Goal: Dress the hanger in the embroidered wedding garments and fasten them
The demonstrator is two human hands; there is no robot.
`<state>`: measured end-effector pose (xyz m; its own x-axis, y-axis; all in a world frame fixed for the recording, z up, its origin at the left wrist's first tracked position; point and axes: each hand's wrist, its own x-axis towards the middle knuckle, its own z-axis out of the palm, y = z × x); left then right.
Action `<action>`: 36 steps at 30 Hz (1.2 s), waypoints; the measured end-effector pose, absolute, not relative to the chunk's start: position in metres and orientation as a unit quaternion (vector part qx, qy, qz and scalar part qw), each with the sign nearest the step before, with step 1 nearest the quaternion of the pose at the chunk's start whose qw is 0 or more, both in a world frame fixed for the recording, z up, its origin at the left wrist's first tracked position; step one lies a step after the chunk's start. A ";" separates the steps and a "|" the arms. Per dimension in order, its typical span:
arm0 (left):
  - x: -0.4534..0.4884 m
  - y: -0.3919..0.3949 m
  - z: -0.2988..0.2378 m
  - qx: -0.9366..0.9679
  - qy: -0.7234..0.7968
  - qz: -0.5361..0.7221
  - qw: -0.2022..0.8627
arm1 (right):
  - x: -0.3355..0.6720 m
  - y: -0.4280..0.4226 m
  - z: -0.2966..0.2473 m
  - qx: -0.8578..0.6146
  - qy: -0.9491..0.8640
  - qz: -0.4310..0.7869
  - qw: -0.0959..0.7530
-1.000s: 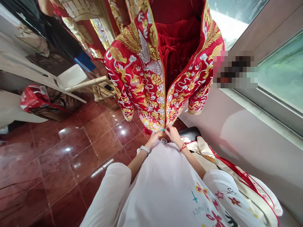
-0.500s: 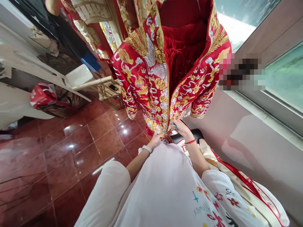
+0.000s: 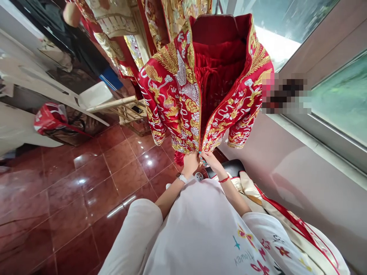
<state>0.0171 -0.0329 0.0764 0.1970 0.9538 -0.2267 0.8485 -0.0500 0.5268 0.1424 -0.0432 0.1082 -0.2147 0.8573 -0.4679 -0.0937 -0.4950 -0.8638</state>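
Note:
A red jacket (image 3: 183, 103) with gold and silver embroidery hangs in front of me, its front parted from the collar down. Inside it hangs a red gathered garment with a tied drawstring (image 3: 210, 72). At the bottom of the front opening, my left hand (image 3: 190, 163) is closed on the left front edge of the hem. Beside it, my right hand (image 3: 211, 160), with blue-green nails, pinches the other front edge, fingertips almost touching the left ones. What small part lies between the fingertips is hidden.
More embroidered garments (image 3: 114, 23) hang at the back left, near another person's arm (image 3: 71, 14). A bamboo rack (image 3: 126, 109) and a red bag (image 3: 50, 117) stand on the left. A black seat (image 3: 229, 167) and cream fabric (image 3: 266, 202) are at my right, beside the window wall.
Both hands have come together at the bottom of the front opening, the right moving left. The jacket's two lower front edges now meet there. The jacket sits slightly lower in view.

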 end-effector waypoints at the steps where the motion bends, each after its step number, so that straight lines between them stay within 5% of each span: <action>1: 0.019 -0.030 0.076 0.726 0.621 0.089 0.283 | 0.143 -0.044 0.110 -0.521 -0.361 0.692 0.346; 13: 0.025 -0.035 0.083 0.721 0.613 0.150 0.285 | 0.160 0.013 0.194 -0.484 -0.411 0.602 0.485; 24: 0.041 0.020 0.132 0.717 0.611 0.241 0.232 | 0.137 0.004 0.190 -0.509 -0.353 0.588 0.519; 36: 0.054 0.033 0.118 0.656 0.616 0.341 0.273 | 0.144 0.117 0.319 -0.440 -0.416 0.484 0.632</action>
<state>0.0537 0.0326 0.1177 0.0083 0.9937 0.1115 0.6214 -0.0925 0.7780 0.1437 0.1175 0.3185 0.1853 0.9775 0.1010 -0.2455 0.1456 -0.9584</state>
